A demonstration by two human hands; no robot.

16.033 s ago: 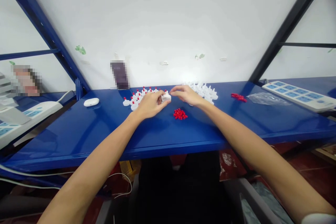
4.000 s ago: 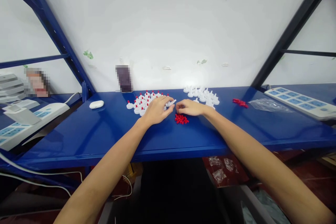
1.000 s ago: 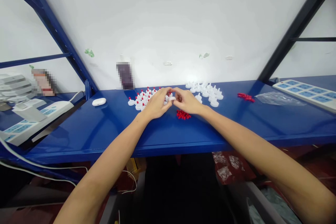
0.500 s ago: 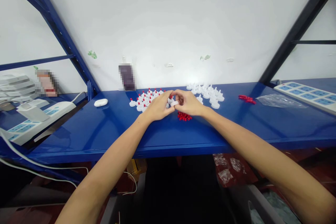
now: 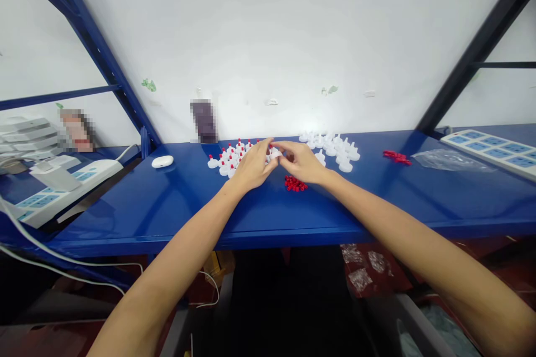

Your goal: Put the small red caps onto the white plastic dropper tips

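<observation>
Above the blue table, my left hand [image 5: 251,170] and my right hand [image 5: 305,163] meet with their fingers closed around one white nozzle cap [image 5: 275,154]. A bit of red shows at its tip, partly covered by the fingers. Behind and left of my left hand stand several white nozzle caps with red tips [image 5: 224,168], some hidden by that hand. Beyond my right hand are several white nozzle caps without red tips [image 5: 345,165]. A small pile of red tip covers [image 5: 295,183] lies just below my right hand.
More red tip covers [image 5: 396,157] lie to the right beside a clear plastic bag [image 5: 446,160]. A white earbud case [image 5: 162,162] sits at the left. Power strips [image 5: 494,148] flank both ends, and a blurred dark phone-like object [image 5: 204,121] leans on the wall.
Both hands have tilted the nozzle cap and lifted it slightly. My right fingers have straightened somewhat toward the left hand. The view has shifted a little.
</observation>
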